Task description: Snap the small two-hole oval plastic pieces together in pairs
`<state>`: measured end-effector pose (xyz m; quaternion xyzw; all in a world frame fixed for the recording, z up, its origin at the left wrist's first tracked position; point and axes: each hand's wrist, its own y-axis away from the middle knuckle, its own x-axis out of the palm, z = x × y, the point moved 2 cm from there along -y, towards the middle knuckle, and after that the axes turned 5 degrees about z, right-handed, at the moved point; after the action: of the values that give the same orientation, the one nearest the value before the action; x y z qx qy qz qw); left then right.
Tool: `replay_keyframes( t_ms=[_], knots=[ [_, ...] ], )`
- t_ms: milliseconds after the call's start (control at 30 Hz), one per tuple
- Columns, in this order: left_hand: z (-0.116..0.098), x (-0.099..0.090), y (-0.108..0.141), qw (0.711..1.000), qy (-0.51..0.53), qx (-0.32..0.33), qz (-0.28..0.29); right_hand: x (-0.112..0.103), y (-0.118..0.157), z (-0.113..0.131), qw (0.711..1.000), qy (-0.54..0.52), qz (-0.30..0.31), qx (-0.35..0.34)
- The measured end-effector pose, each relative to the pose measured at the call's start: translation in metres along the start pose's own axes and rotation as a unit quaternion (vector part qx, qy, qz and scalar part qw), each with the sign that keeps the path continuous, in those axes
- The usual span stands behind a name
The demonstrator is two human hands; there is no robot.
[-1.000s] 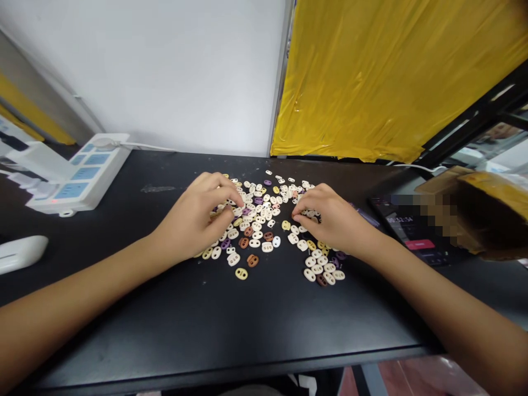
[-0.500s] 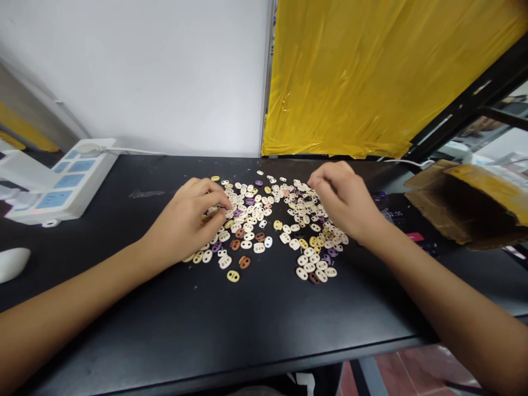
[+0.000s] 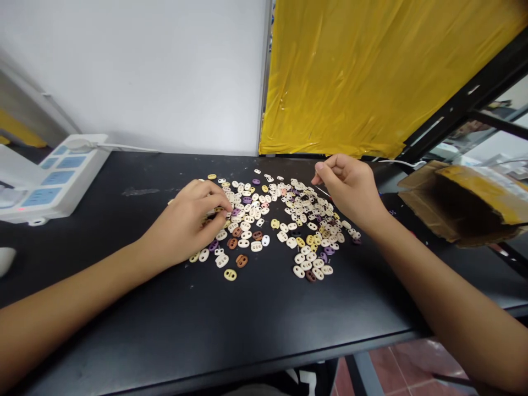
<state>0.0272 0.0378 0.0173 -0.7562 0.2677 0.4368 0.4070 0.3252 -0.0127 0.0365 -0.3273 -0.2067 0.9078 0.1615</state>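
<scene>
Small oval two-holed pieces (image 3: 245, 226) lie loosely heaped around the middle of the black table (image 3: 247, 330), mostly cream, with yellow, purple and brown ones among them. The left hand (image 3: 185, 220), toward 9 o'clock, is palm down over that edge of the heap, its fingers bent and its thumb curving in toward them among the pieces; whether it pinches one cannot be told. The right hand (image 3: 350, 187), at 3 o'clock, is beside the heap's far right edge, fingers curled inward with the thumb close to them; whether anything is between them cannot be told. A yellow piece (image 3: 230, 274) lies at 7 o'clock, near an orange-brown piece (image 3: 241, 260), and a dark brown piece (image 3: 311, 276) touches cream ones at 5 o'clock. Well out at 9 o'clock is a white power strip (image 3: 61, 184) with blue panels; at 3 o'clock, beyond the right hand, an open cardboard box (image 3: 424, 192) lies on its side. A white wall (image 3: 144, 71) rises at 11 o'clock, and yellow sheeting (image 3: 338, 77) at 1 o'clock.
</scene>
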Motion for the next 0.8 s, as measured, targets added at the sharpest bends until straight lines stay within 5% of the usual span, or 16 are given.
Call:
replay_keyframes(
  t_ms=[533,800],
  knots=[
    [0.001,0.007,0.001,0.999,0.051,0.003,0.000,0.008,0.006,-0.002,0.992,0.000,0.106,0.072],
    [-0.005,0.002,0.002,0.999,0.017,0.039,-0.007,0.012,0.010,0.004,0.960,-0.104,0.236,0.106]
  ],
)
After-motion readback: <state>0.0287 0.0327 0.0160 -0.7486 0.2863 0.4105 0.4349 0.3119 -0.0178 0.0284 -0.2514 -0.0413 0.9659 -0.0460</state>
